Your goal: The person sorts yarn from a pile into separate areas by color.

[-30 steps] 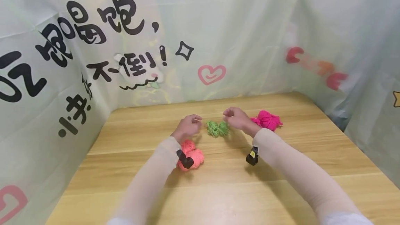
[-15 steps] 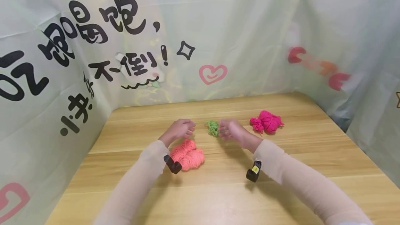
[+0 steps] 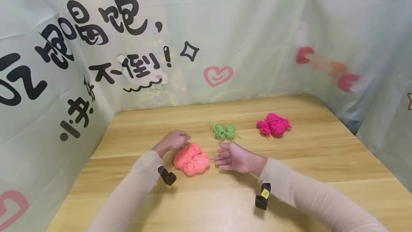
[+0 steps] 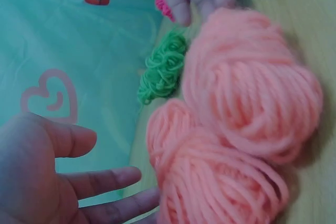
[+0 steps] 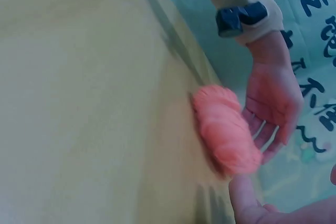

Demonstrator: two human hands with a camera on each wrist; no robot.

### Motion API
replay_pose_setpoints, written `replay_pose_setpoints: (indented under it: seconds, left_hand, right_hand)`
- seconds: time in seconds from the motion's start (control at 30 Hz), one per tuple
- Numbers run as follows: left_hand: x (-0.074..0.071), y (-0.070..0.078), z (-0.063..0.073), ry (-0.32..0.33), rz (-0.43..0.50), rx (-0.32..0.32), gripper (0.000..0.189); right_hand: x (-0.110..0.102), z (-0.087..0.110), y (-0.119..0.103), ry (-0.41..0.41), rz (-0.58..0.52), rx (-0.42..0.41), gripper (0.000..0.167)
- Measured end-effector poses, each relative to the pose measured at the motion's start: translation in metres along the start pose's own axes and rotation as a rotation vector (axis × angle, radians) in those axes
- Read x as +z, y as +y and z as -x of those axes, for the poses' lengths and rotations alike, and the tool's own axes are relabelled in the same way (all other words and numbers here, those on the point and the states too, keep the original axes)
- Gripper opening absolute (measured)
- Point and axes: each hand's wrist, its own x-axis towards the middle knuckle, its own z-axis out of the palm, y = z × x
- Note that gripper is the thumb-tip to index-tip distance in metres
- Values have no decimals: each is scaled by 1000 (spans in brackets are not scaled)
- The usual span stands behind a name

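Two bundles of coral yarn [image 3: 192,159] lie side by side on the wooden table, between my two hands. My left hand [image 3: 173,140] is at their left, its fingers loosely extended; in the left wrist view its fingertips [image 4: 126,177] come right up to one coral bundle [image 4: 210,182], and contact is hard to tell. To the right of the yarn, my right hand [image 3: 236,157] has its fingers stretched toward it, holding nothing. Behind sits a small bundle of green yarn [image 3: 223,132]. Magenta yarn [image 3: 276,124] lies farther right.
The wooden tabletop [image 3: 212,203] extends around the yarn. A printed cloth [image 3: 257,38] hangs behind the table and along both sides. Each wrist carries a small black camera, such as the right one [image 3: 264,196].
Both hands have come away from the green yarn toward me. My left hand has moved left beside the coral yarn; my right hand has come down to its right side. The yarn has stayed in place.
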Motion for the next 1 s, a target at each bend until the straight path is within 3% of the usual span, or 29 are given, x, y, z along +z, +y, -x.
replay_pose_setpoints:
  seconds: [0.3,0.43,0.67,0.87,1.0]
  left_hand:
    - [1,-4,8,-43,-106,25,38]
    - [2,-2,11,-68,-76,17,35]
    - [5,-8,9,-123,78,-9,29]
    - [6,-13,10,-196,206,18,32]
    - [6,-14,11,-245,278,30,33]
  right_hand:
    - [15,4,21,-62,-46,63,59]
    - [20,1,24,-85,-67,63,55]
    - [23,-7,25,-98,-70,40,47]
    - [28,-14,25,-66,-23,-6,31]
    - [30,-18,25,-35,16,-28,43]
